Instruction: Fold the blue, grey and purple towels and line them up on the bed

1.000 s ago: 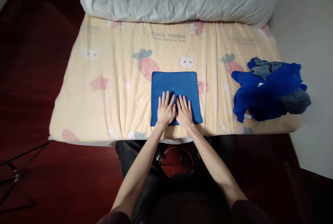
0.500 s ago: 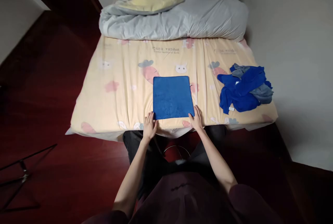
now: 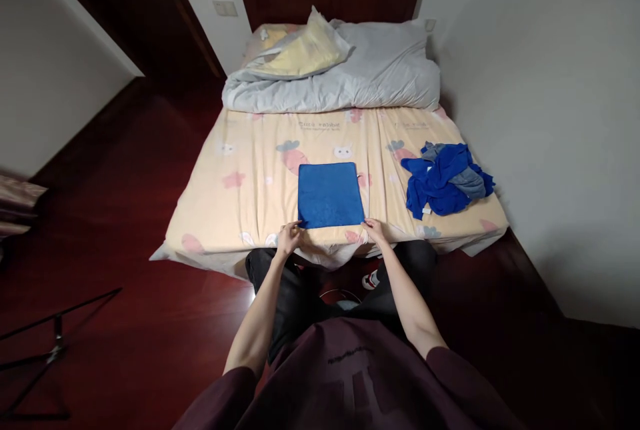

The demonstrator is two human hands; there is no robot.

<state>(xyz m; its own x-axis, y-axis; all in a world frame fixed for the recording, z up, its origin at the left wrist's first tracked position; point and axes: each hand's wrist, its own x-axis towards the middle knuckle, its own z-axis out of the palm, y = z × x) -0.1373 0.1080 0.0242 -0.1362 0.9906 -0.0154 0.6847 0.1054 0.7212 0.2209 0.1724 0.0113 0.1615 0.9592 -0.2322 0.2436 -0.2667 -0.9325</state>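
Blue towel (image 3: 330,194) lies flat on the bed (image 3: 240,180), 12 o'clock of both hands: left hand (image 3: 290,238) at its 7 o'clock corner, right hand (image 3: 375,230) at 5, fingers curled, can't tell if they're gripping.

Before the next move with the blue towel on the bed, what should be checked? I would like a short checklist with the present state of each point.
1. Blue towel lies flat and smooth on the bedsheet: ok.
2. Left hand is at the towel's near left corner: ok.
3. Right hand is at its near right corner: ok.
4. Both corners are really pinched, not only touched: cannot tell.
5. Pile of cloths lies apart from the towel, to the right: ok.
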